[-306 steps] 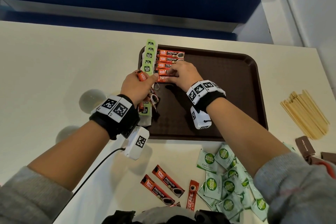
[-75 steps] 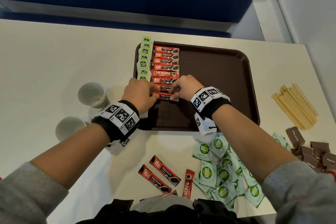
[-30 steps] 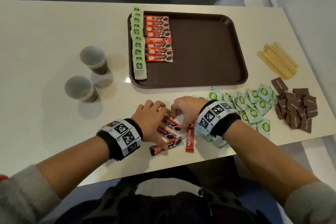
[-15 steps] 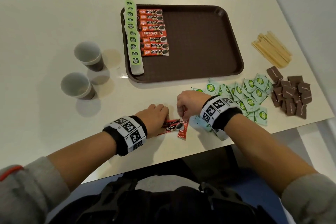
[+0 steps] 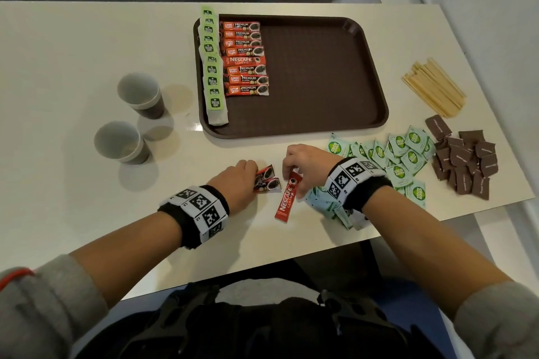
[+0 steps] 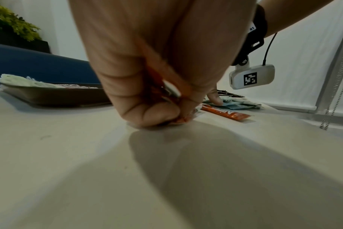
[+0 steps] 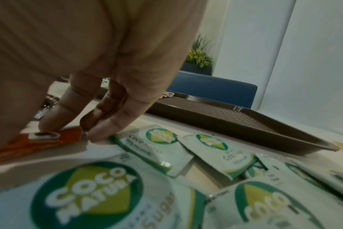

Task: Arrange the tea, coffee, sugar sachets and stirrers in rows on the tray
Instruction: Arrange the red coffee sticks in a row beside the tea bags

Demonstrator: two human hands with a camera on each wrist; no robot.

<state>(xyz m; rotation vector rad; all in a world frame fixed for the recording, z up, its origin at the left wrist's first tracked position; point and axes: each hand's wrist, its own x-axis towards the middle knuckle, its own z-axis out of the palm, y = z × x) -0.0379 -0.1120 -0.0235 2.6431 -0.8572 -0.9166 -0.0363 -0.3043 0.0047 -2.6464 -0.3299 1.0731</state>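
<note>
Left grip (image 5: 236, 181) clutches coffee sachets (image 5: 267, 179); Nescafe stick (image 5: 287, 197) under right grip (image 5: 303, 165).

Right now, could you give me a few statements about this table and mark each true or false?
1. The wooden stirrers are lined up on the tray. False: they lie on the table, right of the tray.
2. The left hand holds coffee sachets. True.
3. Two paper cups stand left of the tray. True.
4. The green sugar sachets fill the tray's right half. False: they lie heaped on the table by the right hand.
5. The right hand's fingers touch a red Nescafe stick. True.
</note>
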